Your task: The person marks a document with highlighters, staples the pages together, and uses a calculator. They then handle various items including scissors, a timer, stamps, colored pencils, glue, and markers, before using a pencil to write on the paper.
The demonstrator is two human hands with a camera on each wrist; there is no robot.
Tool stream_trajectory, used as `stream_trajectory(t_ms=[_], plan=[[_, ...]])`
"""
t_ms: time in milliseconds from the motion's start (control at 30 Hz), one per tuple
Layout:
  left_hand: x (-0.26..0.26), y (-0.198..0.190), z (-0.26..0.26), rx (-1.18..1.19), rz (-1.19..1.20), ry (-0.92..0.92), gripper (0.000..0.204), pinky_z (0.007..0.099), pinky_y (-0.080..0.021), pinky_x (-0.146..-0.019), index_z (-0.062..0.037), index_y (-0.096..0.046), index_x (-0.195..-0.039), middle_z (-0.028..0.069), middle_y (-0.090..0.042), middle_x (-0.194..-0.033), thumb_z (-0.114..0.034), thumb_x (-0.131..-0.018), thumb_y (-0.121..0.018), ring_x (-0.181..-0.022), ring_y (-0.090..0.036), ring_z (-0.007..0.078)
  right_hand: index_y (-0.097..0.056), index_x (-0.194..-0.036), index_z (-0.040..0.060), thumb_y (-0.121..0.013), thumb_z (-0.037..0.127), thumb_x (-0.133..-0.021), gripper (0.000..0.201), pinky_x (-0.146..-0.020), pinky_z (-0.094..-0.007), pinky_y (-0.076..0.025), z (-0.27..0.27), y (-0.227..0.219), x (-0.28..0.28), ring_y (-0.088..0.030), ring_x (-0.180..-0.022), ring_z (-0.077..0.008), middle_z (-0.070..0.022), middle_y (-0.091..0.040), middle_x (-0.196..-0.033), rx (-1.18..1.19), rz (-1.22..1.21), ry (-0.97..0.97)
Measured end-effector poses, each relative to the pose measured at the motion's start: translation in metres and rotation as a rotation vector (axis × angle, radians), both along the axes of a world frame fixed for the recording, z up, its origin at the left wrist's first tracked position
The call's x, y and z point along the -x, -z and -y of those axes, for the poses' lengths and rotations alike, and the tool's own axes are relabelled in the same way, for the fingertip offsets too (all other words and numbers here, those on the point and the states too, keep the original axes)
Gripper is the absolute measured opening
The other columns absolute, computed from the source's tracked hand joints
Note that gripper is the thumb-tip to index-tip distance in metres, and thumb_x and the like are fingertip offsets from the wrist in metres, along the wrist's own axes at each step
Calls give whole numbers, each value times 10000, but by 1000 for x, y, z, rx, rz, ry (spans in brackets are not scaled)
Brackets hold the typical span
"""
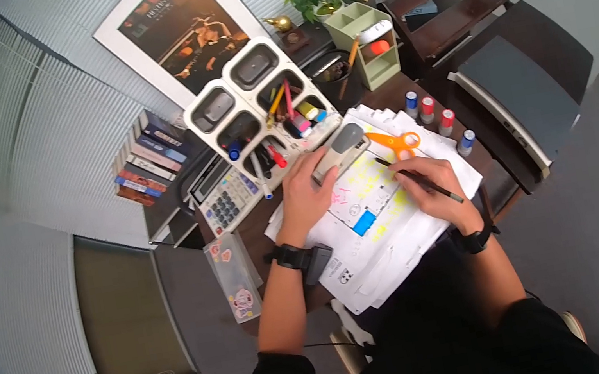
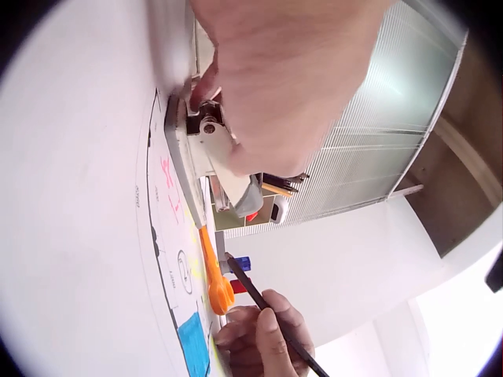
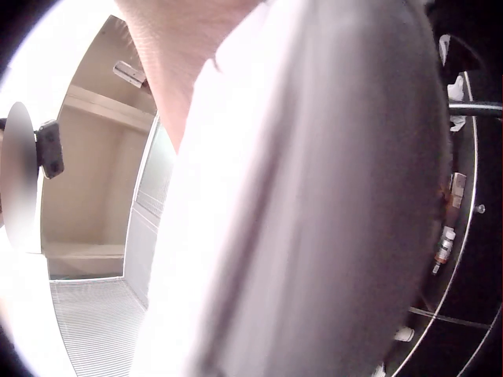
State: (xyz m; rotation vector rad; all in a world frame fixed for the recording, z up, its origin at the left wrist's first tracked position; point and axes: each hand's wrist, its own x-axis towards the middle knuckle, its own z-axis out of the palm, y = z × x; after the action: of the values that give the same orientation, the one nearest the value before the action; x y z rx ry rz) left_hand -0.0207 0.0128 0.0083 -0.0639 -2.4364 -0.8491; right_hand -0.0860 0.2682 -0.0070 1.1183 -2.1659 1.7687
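Observation:
My left hand [image 1: 307, 195] grips a grey and off-white stapler [image 1: 346, 141] over the upper left of a stack of papers [image 1: 411, 236]. In the left wrist view, its fingers wrap the body of the stapler [image 2: 229, 169]. A slim black pencil [image 2: 250, 284] is pinched in my right hand [image 1: 435, 192], its tip pointing up and left over the top sheet. That sheet carries printed lines, yellow and pink marks and a blue patch [image 1: 363, 223]. Orange-handled scissors [image 1: 405, 142] lie between stapler and pencil. A blurred pale surface fills most of the right wrist view.
Behind the papers stands an off-white compartment organizer [image 1: 241, 84] with pens. A calculator [image 1: 227, 203] and a clear stickered case [image 1: 234, 281] lie on the left. Several small blue- and red-capped bottles [image 1: 427, 108] line the right, before a dark printer-like device [image 1: 515, 99].

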Motion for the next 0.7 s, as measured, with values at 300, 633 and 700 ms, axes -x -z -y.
stream_trajectory(t_ms=[300, 633, 700], plan=[[-9, -25, -11, 45, -480, -15, 87, 315, -540, -776, 81, -706, -941, 172, -724, -905, 82, -880, -644, -834, -696, 245, -652, -969, 11, -481, -152, -688, 367, -585, -336, -481, -3, 8, 9, -666, -650, -292, -151, -662, -727, 59, 98, -130], [-25, -47, 3, -95, -508, -304, 141, 265, -536, -707, 50, -708, -1035, 126, -710, -873, 26, -905, -663, -778, -686, 171, -629, -1026, 38, -535, -92, -816, 265, -636, -368, -505, -7, -4, 2, -654, -652, -299, -142, -707, -849, -14, 76, -148], [-36, -64, -32, 79, -374, -177, 211, 276, -536, -679, 21, -709, -1092, 110, -715, -890, 39, -887, -666, -738, -677, 165, -638, -1052, 44, -527, -80, -838, 271, -647, -372, -513, -7, -4, 2, -659, -661, -300, -139, -716, -869, -10, 87, -157]])
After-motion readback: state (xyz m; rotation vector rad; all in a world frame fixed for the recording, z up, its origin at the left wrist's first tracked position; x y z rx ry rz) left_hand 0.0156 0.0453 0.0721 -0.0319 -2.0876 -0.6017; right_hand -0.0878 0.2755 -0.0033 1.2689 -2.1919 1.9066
